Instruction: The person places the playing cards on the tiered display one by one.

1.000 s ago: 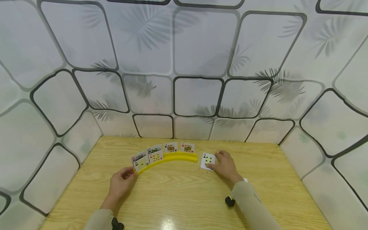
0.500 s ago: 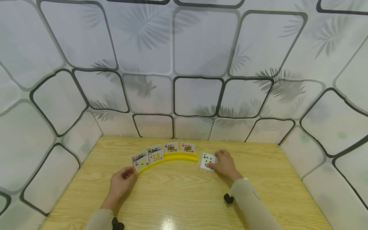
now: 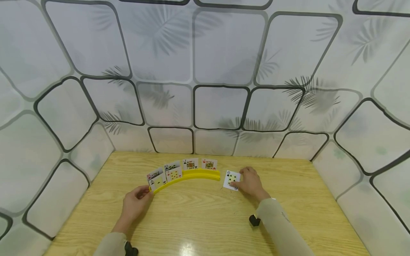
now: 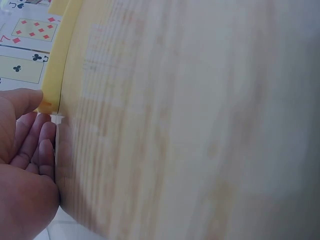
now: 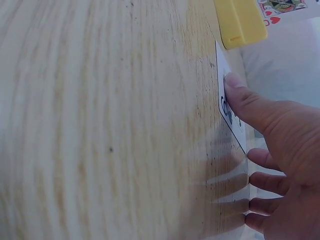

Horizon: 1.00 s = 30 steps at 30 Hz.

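Note:
In the head view a curved yellow card holder (image 3: 200, 174) stands on the table with several playing cards upright in it. An ace of clubs (image 3: 157, 182) and a seven of diamonds (image 3: 174, 174) are in front, with others behind. My left hand (image 3: 136, 203) grips the holder's left end, thumb (image 4: 30, 101) in front, fingers behind. Right of the holder, a black six playing card (image 3: 231, 176) lies face up. My right hand (image 3: 251, 184) rests at its right edge, thumb (image 5: 245, 100) pressing on its face, fingertips (image 5: 257, 180) touching the table beside it.
The wooden table (image 3: 192, 217) is walled behind and on both sides by patterned white panels (image 3: 221, 106). Black wrist devices show at the left cuff (image 3: 129, 250) and right cuff (image 3: 254, 220). A white edge peeks from beneath the right sleeve (image 3: 282, 222).
The right wrist and cuff have shifted slightly left, and the six has turned or slid a little under the thumb. The left hand and the holder stay where they were.

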Motion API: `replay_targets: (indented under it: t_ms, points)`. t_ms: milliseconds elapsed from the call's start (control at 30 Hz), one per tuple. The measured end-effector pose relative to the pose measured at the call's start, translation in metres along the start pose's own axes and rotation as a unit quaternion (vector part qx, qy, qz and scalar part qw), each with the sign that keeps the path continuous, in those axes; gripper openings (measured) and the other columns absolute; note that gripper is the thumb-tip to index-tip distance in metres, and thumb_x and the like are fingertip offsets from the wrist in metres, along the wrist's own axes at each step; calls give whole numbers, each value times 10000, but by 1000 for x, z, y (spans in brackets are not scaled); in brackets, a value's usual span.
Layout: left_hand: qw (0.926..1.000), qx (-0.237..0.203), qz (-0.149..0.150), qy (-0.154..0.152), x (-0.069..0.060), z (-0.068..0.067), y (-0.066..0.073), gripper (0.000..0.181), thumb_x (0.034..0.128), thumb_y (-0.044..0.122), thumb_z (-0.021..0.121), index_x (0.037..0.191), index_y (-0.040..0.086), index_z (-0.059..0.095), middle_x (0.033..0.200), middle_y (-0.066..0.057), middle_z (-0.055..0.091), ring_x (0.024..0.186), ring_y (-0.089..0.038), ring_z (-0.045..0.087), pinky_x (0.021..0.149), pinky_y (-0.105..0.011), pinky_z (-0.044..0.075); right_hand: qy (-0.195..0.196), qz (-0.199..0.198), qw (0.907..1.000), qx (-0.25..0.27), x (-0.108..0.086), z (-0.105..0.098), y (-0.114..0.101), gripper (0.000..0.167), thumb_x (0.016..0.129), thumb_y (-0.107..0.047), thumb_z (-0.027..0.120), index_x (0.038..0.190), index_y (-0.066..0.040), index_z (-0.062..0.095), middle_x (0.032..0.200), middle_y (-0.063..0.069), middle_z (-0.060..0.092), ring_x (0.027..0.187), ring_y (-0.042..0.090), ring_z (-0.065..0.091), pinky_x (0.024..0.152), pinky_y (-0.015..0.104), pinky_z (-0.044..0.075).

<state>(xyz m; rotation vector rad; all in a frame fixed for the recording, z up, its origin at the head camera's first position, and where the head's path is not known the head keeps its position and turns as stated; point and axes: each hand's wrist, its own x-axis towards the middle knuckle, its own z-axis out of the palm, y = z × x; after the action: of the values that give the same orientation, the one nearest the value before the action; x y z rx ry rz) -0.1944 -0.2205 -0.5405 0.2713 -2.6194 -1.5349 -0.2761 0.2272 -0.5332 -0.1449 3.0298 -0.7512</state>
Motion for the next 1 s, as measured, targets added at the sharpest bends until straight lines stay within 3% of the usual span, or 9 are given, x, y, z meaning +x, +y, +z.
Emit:
replay_targets:
  t_ms: [267,467,700,900,1000]
  points:
    - [10000,40,0,-9,0,0,0,373,996,138,713,1323,-38,684,1200,-198,721,947,-112,623,781,-163,504,-116,153,9998,92,0,-4,-4,683,852,-418,885,1266,57,621,1466,299,518,1324,456,515,1136,603,431]
    - [10000,10,20,-34,1,1,1,366,997,135,712,1321,-35,686,1199,-196,722,952,-127,624,783,-165,504,124,276,9973,664,2,-4,-4,525,889,-243,854,1229,46,577,1231,253,621,1088,373,584,995,546,499]
    - [10000,9,68,-12,3,2,-2,368,994,142,715,1315,-35,688,1197,-191,724,946,-119,624,789,-165,507,405,100,9819,1849,0,-12,-4,234,985,-32,677,1185,23,566,1146,251,694,1078,381,687,933,504,569]
    - [10000,-2,88,21,4,2,-4,362,986,129,719,1302,-44,693,1178,-198,729,917,-92,621,779,-164,507,134,105,9653,2604,-1,-22,-7,261,1008,3,650,1250,62,570,1113,248,688,953,348,708,788,418,608]
    - [10000,-19,61,26,3,1,-5,358,986,125,718,1302,-43,694,1174,-197,728,907,-83,616,775,-161,504,-19,-102,9615,2747,-1,-25,-9,243,1011,10,645,1238,67,583,1089,247,685,889,339,720,764,445,627]
